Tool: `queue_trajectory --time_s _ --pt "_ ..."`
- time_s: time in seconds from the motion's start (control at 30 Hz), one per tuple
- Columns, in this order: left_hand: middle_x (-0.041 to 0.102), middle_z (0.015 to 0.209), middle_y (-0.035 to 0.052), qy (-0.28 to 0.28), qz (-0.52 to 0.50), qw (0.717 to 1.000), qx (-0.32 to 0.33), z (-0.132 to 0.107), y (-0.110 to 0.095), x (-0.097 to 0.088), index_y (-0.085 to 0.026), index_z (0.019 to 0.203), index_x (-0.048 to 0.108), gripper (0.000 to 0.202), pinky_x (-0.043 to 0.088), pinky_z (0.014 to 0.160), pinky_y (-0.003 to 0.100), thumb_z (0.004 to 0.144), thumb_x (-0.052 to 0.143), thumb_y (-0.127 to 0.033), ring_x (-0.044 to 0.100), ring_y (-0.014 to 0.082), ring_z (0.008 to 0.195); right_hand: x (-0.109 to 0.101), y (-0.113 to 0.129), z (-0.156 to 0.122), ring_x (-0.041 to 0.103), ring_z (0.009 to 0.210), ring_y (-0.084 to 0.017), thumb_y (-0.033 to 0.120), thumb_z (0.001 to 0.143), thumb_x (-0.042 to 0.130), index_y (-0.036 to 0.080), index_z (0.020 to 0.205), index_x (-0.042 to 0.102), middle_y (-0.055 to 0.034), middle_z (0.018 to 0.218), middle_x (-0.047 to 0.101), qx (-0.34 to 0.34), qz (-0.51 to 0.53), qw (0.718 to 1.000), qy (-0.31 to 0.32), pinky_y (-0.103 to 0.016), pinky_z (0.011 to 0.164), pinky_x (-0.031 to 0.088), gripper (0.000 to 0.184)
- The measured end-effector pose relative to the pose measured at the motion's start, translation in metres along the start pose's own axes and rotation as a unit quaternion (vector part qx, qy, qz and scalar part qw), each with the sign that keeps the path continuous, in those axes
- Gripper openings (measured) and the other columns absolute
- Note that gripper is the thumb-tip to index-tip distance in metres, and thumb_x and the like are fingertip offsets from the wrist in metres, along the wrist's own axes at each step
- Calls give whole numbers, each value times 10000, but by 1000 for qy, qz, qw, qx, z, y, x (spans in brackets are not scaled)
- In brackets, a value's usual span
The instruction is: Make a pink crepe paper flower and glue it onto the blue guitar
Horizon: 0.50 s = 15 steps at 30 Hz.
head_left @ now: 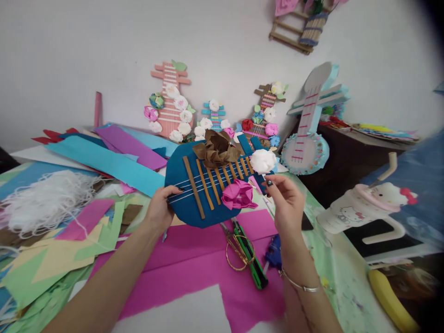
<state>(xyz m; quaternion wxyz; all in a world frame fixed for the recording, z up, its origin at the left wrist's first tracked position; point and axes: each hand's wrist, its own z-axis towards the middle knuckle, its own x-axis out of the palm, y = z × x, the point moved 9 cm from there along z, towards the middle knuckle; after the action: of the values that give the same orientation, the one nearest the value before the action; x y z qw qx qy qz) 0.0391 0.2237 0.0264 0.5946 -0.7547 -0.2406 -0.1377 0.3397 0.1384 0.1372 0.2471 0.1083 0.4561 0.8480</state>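
Observation:
I hold a blue paper guitar (185, 203) up over the table. It has brown cross sticks, white strings, a brown paper flower (217, 150), a pink flower (238, 194) and a white flower (262, 160). My left hand (160, 209) grips the rounded left end of the body, fingers curled over its edge. My right hand (286, 203) is at the neck end, its fingers pinched on the blue neck just under the white flower.
Sheets of pink (208, 259), teal (107, 162), purple and green paper cover the table, with a heap of white string (45, 199) at left. Scissors (237, 252), a green cutter (251, 259) and a blue glue gun (274, 252) lie below. Finished guitars (171, 101) lean on the wall; a cat-themed mug (360, 210) stands right.

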Motion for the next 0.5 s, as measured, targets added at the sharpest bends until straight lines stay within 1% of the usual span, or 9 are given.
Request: queue_trajectory --time_s 0.07,0.13,0.23,0.33,0.4,0.5 --pt "616 602 -43 -7 -3 1000 13 3 -3 -3 -144 679 623 224 432 487 218 461 669 -172 516 102 503 9 7 -2 597 710 -162 293 815 630 195 921 664 -37 815 656 -18 -38 998 42 -296 625 483 149" --pt "619 602 -38 -6 -3 1000 21 3 -5 -4 -149 659 616 201 428 486 219 466 666 -170 533 113 519 22 18 -7 590 771 -172 257 799 626 210 994 654 -52 925 653 -65 -92 989 97 -303 639 481 202" --pt "629 606 -27 -9 -7 999 35 2 -8 -3 -150 630 619 186 437 491 223 456 678 -179 541 123 534 41 30 -15 582 947 -215 184 769 615 236 1105 622 -77 1116 617 -135 -179 961 161 -348 737 490 340" --pt "607 565 -31 -15 -7 999 49 -2 -11 -2 -154 556 593 153 423 477 214 432 682 -169 518 115 519 49 31 -19 563 1055 -249 158 783 591 241 1117 612 -85 1135 611 -152 -225 947 170 -394 813 487 344" --pt "585 532 -42 -18 -4 998 58 -5 -13 0 -160 510 563 150 406 466 201 416 679 -149 500 105 507 51 31 -21 564 1061 -254 148 777 602 235 1085 622 -83 1112 619 -155 -234 946 160 -405 829 486 321" --pt "590 529 -42 -10 1 998 67 -9 -16 4 -161 489 550 161 399 468 201 401 681 -127 501 106 511 52 32 -23 581 1012 -244 114 750 610 220 1025 634 -75 1051 636 -163 -241 946 141 -403 833 488 296"
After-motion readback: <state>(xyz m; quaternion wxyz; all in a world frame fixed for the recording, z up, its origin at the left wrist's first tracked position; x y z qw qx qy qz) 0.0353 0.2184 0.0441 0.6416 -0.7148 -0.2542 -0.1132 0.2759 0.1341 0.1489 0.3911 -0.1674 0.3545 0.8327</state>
